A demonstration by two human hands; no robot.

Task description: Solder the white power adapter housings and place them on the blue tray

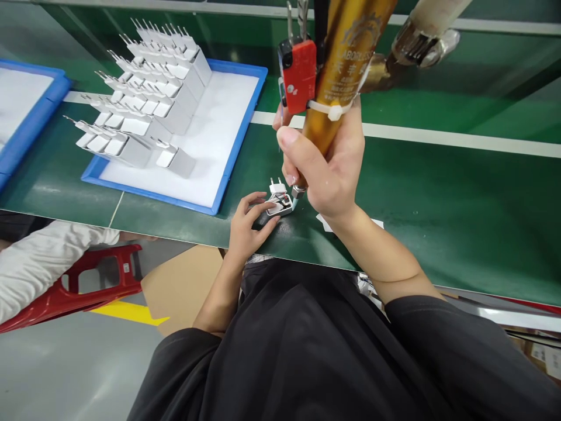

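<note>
My right hand point(328, 169) is wrapped round a gold-coloured hanging power tool point(346, 70) with a red switch box point(298, 76) strapped to it. The tool's tip touches a small white charger plug point(279, 199) with two metal prongs pointing up, sitting on a dark fixture at the near edge of the green table point(438, 210). My left hand point(248, 225) pinches that plug from the left and holds it steady.
A blue tray point(239, 134) with a white liner holds several rows of white charger plugs point(144, 99) at the left. Another blue tray point(26, 111) lies at the far left. Another person's white sleeve point(39, 263) and a red stool point(96, 286) are below the table edge.
</note>
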